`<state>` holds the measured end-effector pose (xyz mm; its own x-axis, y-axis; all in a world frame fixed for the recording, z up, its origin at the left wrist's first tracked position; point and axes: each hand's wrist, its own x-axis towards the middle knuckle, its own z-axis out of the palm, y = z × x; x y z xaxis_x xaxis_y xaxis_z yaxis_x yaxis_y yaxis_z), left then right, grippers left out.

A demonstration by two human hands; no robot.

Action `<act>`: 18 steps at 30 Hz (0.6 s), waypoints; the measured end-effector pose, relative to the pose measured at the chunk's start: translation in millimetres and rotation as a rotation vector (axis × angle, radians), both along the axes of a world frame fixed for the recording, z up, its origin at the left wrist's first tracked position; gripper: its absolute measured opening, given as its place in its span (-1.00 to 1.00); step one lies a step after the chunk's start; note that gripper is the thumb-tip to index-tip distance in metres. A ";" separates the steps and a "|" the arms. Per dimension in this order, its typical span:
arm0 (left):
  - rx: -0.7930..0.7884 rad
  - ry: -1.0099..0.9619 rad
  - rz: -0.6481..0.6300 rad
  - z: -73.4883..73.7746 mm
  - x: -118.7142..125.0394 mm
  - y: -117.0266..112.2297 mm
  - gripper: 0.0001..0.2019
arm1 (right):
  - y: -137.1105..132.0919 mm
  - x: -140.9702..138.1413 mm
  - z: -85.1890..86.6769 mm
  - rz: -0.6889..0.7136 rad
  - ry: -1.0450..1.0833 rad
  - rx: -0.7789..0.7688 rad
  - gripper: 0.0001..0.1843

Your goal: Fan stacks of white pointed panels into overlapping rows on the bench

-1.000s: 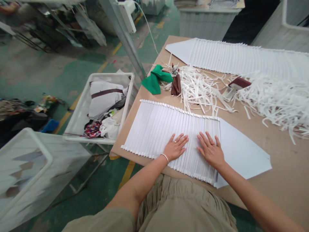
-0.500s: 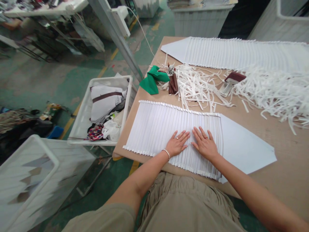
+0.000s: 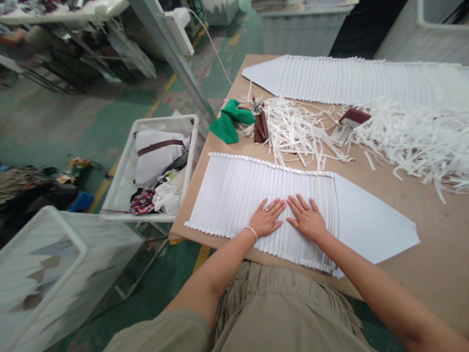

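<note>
A fanned row of overlapping white pieces (image 3: 230,190), with small folded edges along both long sides, lies across the table in front of me. At its right end shows one broad blank sheet with a tapered tip (image 3: 377,220). My left hand (image 3: 266,218) rests flat on the middle of the row, fingers stretched out. Beside it my right hand (image 3: 306,219) also lies flat on the row, fingers spread. Their fingertips are close together, and neither hand grips anything.
Behind the row lie heaps of white strips (image 3: 293,127), a green cloth (image 3: 230,120) and a dark red-topped object (image 3: 353,117). A second fanned row (image 3: 330,78) runs along the table's far edge. A white bin (image 3: 194,161) stands left; a metal post (image 3: 176,63) rises beside the table.
My right hand has slid slightly left over the white pieces, nearer my left hand. My left hand stays almost in place.
</note>
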<state>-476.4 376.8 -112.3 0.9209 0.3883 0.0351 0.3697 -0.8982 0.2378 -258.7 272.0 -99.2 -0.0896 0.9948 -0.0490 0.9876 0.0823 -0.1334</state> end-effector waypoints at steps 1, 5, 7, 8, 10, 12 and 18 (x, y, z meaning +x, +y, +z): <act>-0.003 0.001 -0.002 0.4 -0.3 0.4 -0.36 | -0.3 0.8 0.2 0.002 -0.003 -0.003 -0.26; -0.012 0.009 0.004 3.0 -0.1 -0.2 -0.38 | -1.8 4.6 6.9 0.006 -0.005 -0.008 -0.25; -0.012 0.006 0.024 4.8 3.5 -3.9 -0.38 | -3.9 8.6 12.2 -0.042 -0.020 0.020 -0.22; -0.010 0.002 0.027 5.6 6.6 -6.7 -0.37 | -5.3 11.4 14.5 -0.070 -0.031 0.037 -0.20; 0.000 -0.011 0.003 6.2 14.5 -13.5 -0.35 | -8.3 18.4 17.6 -0.088 -0.047 0.053 -0.21; 0.014 -0.019 -0.044 5.2 22.6 -19.9 -0.34 | -11.3 26.0 18.2 -0.049 -0.051 0.045 -0.23; 0.057 -0.007 -0.053 0.0 30.6 -24.7 -0.33 | -21.8 43.2 14.7 -0.013 -0.044 0.078 -0.20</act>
